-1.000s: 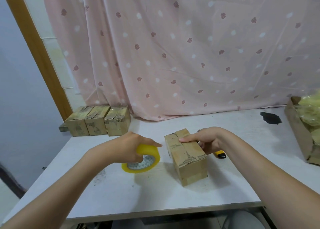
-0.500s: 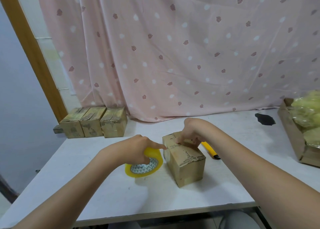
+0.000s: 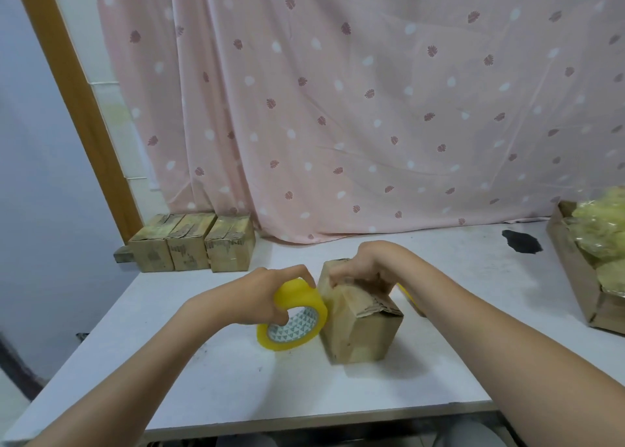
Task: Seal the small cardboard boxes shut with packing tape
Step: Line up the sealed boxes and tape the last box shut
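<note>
Since half a second ago the left hand (image 3: 260, 297) has lifted the tape roll (image 3: 293, 314) up against the box's left face, and the right hand (image 3: 363, 269) has shifted forward over the box top.

Left grip: fingers curled round the roll, thumb through the core, index over the top rim; roll tilted, its upper edge touching the box (image 3: 360, 325), its lower edge at or just above the bench (image 3: 236, 379), contact not clear. Right grip: fingers bent, tips pressing down on the near-left part of the box top, thumb hidden; whether it pinches tape there cannot be told.

Box sits on the bench centre, turned corner-on to the camera, top flaps closed with a ragged corrugated edge showing at the near side. Clear tape strip, if any, too faint to make out.

Just right of the box, a yellow tool (image 3: 407, 294) lies on the bench, mostly hidden behind the right forearm.

Far left rear: three small boxes (image 3: 192, 242) in a row, touching each other, against the wooden frame (image 3: 77, 108). Pink patterned curtain (image 3: 372, 108) hangs behind the bench. Dark patch (image 3: 521, 242) on the bench at rear right. Far right edge: open carton (image 3: 575, 274) holding crumpled yellowish plastic (image 3: 605, 230).
</note>
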Tool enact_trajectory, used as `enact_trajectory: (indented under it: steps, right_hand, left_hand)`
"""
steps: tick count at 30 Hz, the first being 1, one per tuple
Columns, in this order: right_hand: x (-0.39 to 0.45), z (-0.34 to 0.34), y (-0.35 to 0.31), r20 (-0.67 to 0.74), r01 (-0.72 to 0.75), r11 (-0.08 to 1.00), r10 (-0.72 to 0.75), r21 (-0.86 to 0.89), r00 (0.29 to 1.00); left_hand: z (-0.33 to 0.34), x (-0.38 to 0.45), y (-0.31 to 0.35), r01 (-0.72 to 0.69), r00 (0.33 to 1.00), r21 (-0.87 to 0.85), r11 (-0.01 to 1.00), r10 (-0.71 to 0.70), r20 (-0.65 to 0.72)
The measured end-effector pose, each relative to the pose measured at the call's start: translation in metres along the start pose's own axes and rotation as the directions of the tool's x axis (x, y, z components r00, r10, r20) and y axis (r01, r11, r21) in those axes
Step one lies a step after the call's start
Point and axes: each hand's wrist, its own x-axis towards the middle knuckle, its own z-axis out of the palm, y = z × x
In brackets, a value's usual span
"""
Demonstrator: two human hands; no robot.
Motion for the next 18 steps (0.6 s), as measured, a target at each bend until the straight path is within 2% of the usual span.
enact_trajectory:
  steps: [3, 6, 18]
  right_hand:
    - [0.005, -0.002, 0.01, -0.033, 0.05, 0.985, -0.045, 0.167, 0.998]
    - [0.008, -0.003, 0.021, -0.037, 0.058, 0.948, -0.049, 0.314, 0.998]
    - [0.014, -0.002, 0.04, 0.031, 0.07, 0.882, -0.095, 0.466, 0.995]
  left_hand:
    - [-0.006, -0.004, -0.001, 0.004, 0.998, -0.032, 0.999, -0.006, -0.057]
    - [-0.016, -0.007, 0.0, -0.003, 0.999, 0.033, 0.999, 0.004, -0.045]
    - [-0.026, -0.013, 0.005, -0.016, 0.997, 0.144, 0.989, 0.005, 0.076]
